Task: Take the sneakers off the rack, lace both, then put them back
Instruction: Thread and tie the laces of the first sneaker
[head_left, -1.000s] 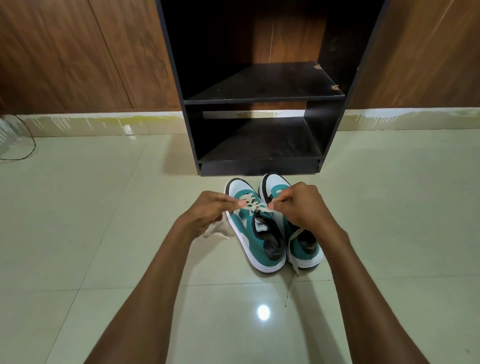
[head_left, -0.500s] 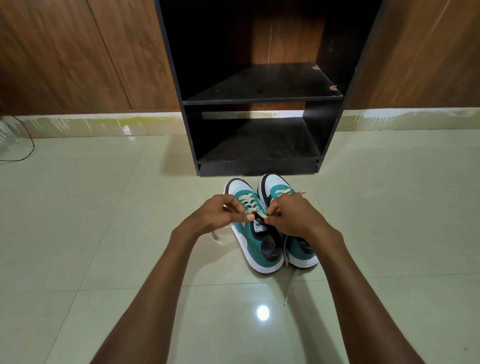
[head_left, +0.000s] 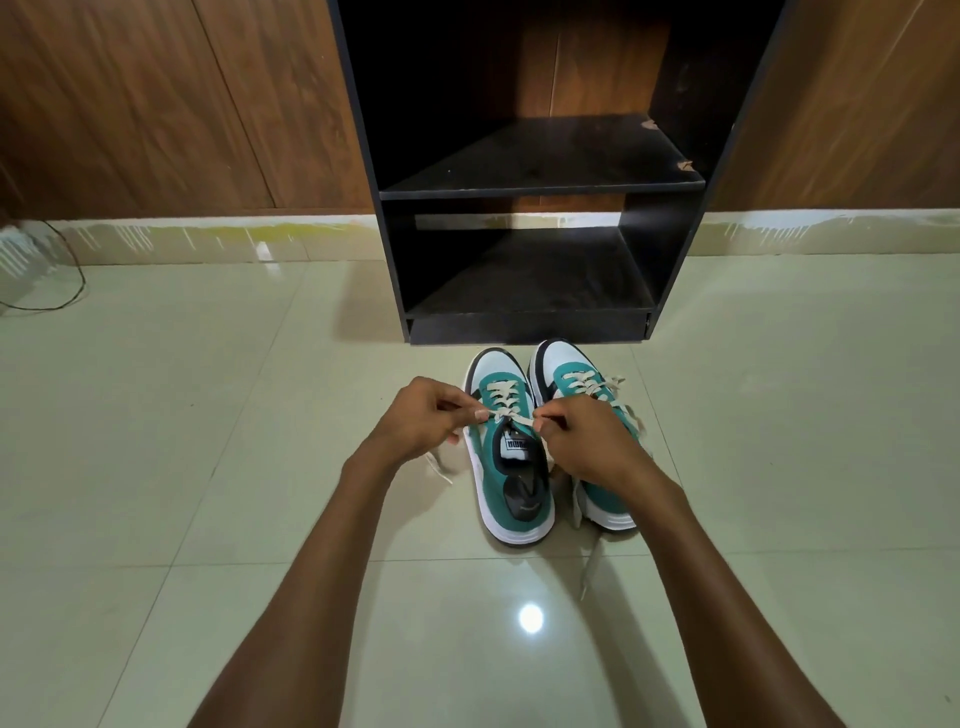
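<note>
Sneakers on the floor tiles, at 6 o'clock from the rack (head_left: 524, 187). My left hand (head_left: 423, 415) and right hand (head_left: 584, 439) each pinch a lace end (head_left: 511, 413) over the left sneaker (head_left: 511, 467). Lace feels soft and limp; best gripped near the eyelets. Right sneaker (head_left: 587, 384) laced loosely.

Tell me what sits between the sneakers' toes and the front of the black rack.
Nothing: in the head view, only a narrow strip of bare tiled floor separates the sneakers from the rack base, which they do not touch.
</note>
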